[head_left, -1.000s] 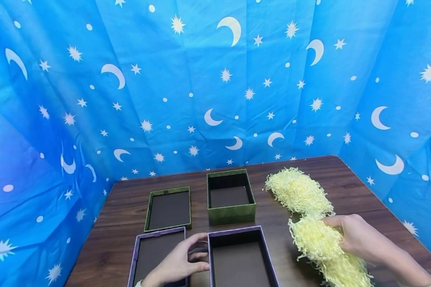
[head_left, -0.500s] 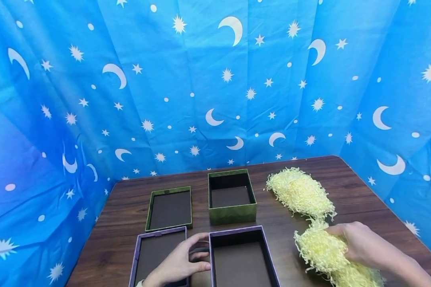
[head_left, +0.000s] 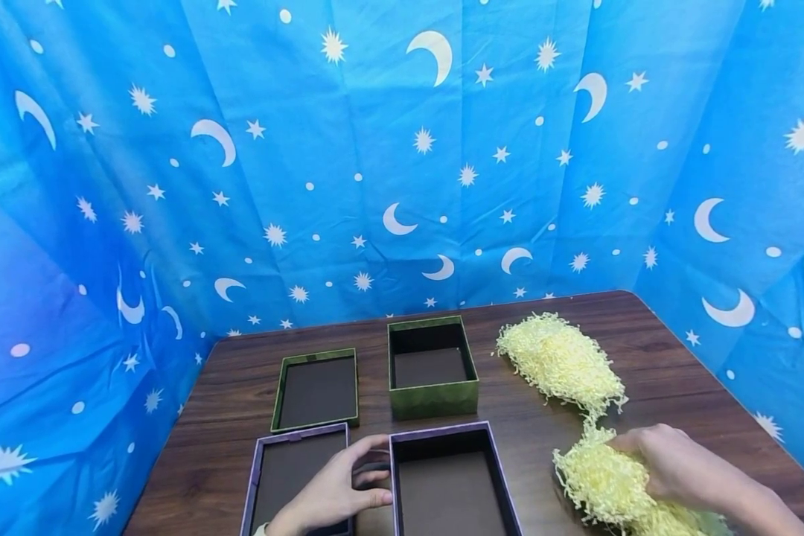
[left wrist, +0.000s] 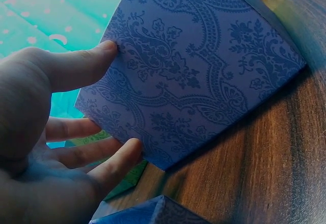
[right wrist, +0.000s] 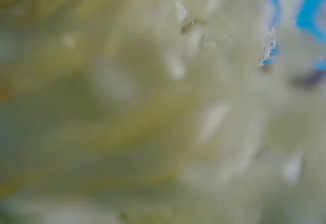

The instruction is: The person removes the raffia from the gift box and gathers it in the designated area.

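My right hand [head_left: 683,461] grips a clump of pale yellow shredded paper [head_left: 603,476] at the table's right side, its fingers mostly buried in the strands. A thin wisp links this clump to a bigger pile of shredded paper [head_left: 559,361] behind it. Blurred yellow strands [right wrist: 153,107] fill nearly all of the right wrist view. My left hand [head_left: 338,484] rests its thumb and fingertips against the outer wall of a deep purple box [head_left: 440,430]. The left wrist view shows the box's patterned side [left wrist: 188,76] with the fingertips right at it.
A shallow purple lid [head_left: 257,476] lies inside up under the left forearm. Farther back are a shallow green lid [head_left: 317,429] and a deep green box [head_left: 434,400]. The wooden table [head_left: 228,387] ends at a blue curtain [head_left: 348,134] with moons and stars.
My right hand has drawn its shredded paper slightly right and toward me, and the link to the pile has thinned. The left hand stays at the purple box.
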